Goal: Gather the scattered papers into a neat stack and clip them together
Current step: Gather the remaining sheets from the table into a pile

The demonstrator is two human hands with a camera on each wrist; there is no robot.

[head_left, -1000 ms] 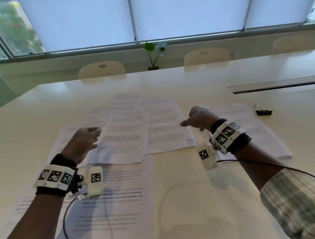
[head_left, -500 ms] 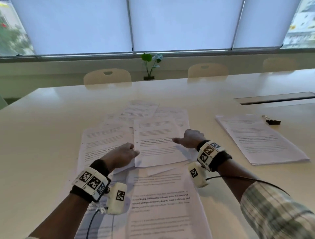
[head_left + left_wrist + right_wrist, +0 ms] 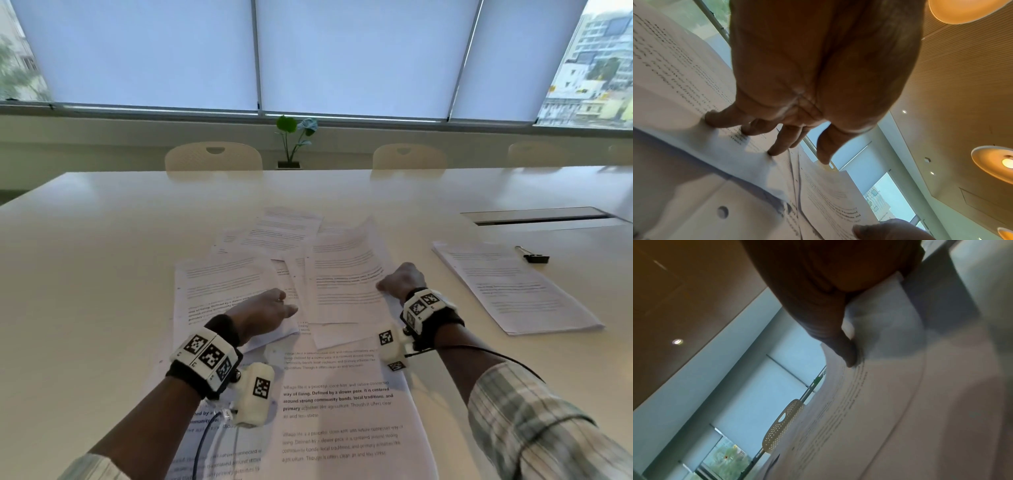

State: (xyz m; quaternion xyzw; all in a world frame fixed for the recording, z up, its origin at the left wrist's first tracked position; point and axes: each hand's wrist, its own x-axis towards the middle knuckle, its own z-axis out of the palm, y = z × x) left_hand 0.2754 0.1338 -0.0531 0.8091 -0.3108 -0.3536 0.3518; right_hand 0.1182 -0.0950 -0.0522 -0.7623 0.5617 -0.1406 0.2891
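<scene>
Several printed sheets [image 3: 284, 233] lie scattered and overlapping in the middle of the white table [image 3: 102, 274]. My left hand [image 3: 274, 305] rests on the left sheet [image 3: 219, 284]; in the left wrist view its straight fingertips [image 3: 774, 151] press that paper [image 3: 684, 81] down. My right hand [image 3: 387, 284] pinches the right edge of the middle sheet [image 3: 342, 274], which curls up off the pile. Its thumb [image 3: 849, 356] lies on top of the bent sheet [image 3: 869, 402], and the fingers underneath are hidden. A black binder clip [image 3: 534, 257] lies at the far right.
A separate sheet [image 3: 513, 291] lies on the right, beside the clip. More large-print pages [image 3: 342, 411] sit near the front edge under my wrists. A recessed cable slot [image 3: 541, 216] is at the back right. Chairs [image 3: 214, 159] and a small plant [image 3: 294, 140] stand beyond the table.
My right hand has taken the middle sheet's right edge and raised it, so the paper now curls. My left hand has come down onto the left sheet.
</scene>
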